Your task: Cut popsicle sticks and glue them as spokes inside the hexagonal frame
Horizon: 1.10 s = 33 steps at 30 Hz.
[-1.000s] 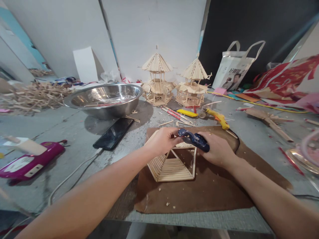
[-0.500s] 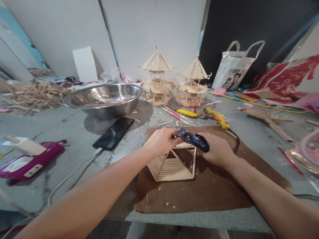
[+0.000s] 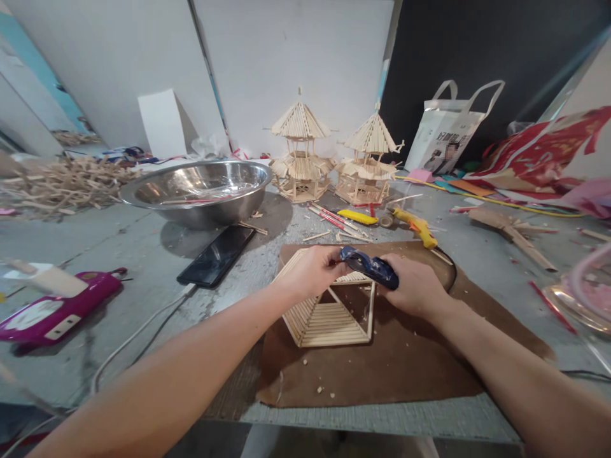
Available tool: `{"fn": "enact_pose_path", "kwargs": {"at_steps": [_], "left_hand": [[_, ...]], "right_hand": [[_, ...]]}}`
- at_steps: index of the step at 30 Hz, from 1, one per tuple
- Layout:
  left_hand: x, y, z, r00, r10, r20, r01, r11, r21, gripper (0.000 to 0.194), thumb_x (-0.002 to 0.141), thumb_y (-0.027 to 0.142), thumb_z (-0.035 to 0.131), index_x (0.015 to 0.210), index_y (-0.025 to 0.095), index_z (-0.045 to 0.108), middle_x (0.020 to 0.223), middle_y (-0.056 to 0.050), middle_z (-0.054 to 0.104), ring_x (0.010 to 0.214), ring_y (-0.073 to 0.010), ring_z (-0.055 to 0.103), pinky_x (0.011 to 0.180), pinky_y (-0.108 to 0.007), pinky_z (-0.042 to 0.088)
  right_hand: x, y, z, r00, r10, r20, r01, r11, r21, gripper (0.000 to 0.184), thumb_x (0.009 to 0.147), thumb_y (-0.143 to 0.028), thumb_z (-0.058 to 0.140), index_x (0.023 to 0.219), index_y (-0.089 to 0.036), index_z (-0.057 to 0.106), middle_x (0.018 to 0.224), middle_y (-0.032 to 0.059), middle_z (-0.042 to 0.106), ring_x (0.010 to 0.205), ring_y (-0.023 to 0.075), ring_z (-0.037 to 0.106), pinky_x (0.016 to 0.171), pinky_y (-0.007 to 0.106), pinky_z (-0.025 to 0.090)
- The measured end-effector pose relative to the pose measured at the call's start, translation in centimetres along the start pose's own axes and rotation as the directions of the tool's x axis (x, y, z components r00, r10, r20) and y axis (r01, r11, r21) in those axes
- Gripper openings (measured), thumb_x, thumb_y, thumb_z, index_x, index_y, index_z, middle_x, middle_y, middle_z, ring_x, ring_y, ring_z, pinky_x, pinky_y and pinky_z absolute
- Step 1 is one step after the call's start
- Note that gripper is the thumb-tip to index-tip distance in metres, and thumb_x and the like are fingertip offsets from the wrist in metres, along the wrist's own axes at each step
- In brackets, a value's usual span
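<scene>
My right hand (image 3: 414, 285) is wrapped round a dark blue hand tool (image 3: 370, 266) with pale specks on it; its exact kind is unclear. At the tool's left end, my left hand (image 3: 312, 270) is pinched closed, and whatever lies between those fingers is hidden. Both hands are above a six-sided frame of pale wooden sticks (image 3: 331, 324). Rows of sticks fill several of its sections, while a section on the right is open. The frame lies on a brown sheet (image 3: 382, 375), its far part covered by my hands.
Behind stand two stick pagodas (image 3: 300, 168) (image 3: 367, 168). Nearer lie a yellow cutter knife (image 3: 357, 217) and a yellow glue gun (image 3: 415, 227). To the left are a steel bowl (image 3: 200, 216), a phone (image 3: 217, 256) on a cable, and a purple power strip (image 3: 62, 308).
Both hands and the blue tool hold almost the same place. The whole view has shifted very slightly; the stick frame stays on the sheet.
</scene>
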<state>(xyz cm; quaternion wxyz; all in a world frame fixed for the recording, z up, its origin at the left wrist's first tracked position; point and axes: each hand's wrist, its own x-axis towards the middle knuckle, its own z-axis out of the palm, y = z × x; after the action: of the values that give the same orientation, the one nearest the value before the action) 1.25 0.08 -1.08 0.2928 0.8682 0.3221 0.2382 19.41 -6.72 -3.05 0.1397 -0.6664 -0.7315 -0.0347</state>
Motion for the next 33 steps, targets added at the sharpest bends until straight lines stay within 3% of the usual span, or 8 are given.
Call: {"fn": "enact_pose_path", "kwargs": {"at_steps": [7, 21, 29, 33], "left_hand": [[0.17, -0.8, 0.4, 0.998, 0.008, -0.07, -0.005, 0.999, 0.037, 0.019, 0.071, 0.027, 0.046, 0.077, 0.014, 0.059, 0.064, 0.002, 0.055, 0.064, -0.0104, 0.049, 0.057, -0.019, 0.039], [0.0, -0.04, 0.08, 0.995, 0.094, -0.018, -0.094, 0.996, 0.002, 0.017, 0.073, 0.02, 0.041, 0.079, 0.015, 0.056, 0.073, 0.001, 0.056, 0.068, -0.0103, 0.05, 0.063, -0.021, 0.039], [0.02, -0.74, 0.31, 0.996, -0.028, 0.089, 0.032, 0.998, -0.045, 0.025, 0.077, 0.027, 0.037, 0.068, 0.014, 0.056, 0.058, 0.002, 0.051, 0.056, -0.0075, 0.046, 0.053, -0.018, 0.037], [0.06, -0.89, 0.39, 0.996, -0.043, 0.079, 0.048, 0.996, -0.068, 0.022, 0.075, 0.026, 0.04, 0.069, 0.014, 0.057, 0.059, 0.002, 0.051, 0.056, -0.0072, 0.046, 0.053, -0.018, 0.037]], "right_hand": [[0.05, -0.04, 0.24, 0.999, -0.013, -0.036, 0.013, 1.0, 0.006, 0.034, 0.066, -0.031, 0.049, 0.098, -0.022, 0.046, 0.095, 0.0038, 0.058, 0.084, 0.0207, 0.054, 0.063, 0.028, 0.035], [0.03, 0.18, 0.47, 0.999, -0.02, -0.05, 0.021, 1.0, 0.01, 0.041, 0.063, -0.027, 0.049, 0.103, -0.021, 0.043, 0.097, 0.0049, 0.057, 0.086, 0.0215, 0.052, 0.064, 0.029, 0.036], [0.06, 0.2, 0.52, 0.998, -0.041, -0.045, 0.041, 0.999, -0.008, 0.042, 0.064, -0.03, 0.05, 0.104, -0.019, 0.043, 0.096, 0.0058, 0.057, 0.083, 0.0217, 0.053, 0.063, 0.029, 0.037], [0.03, 0.09, 0.46, 0.999, -0.033, -0.033, 0.032, 0.999, -0.003, 0.042, 0.064, -0.032, 0.05, 0.104, -0.018, 0.044, 0.097, 0.0064, 0.057, 0.084, 0.0222, 0.053, 0.065, 0.03, 0.037]]}}
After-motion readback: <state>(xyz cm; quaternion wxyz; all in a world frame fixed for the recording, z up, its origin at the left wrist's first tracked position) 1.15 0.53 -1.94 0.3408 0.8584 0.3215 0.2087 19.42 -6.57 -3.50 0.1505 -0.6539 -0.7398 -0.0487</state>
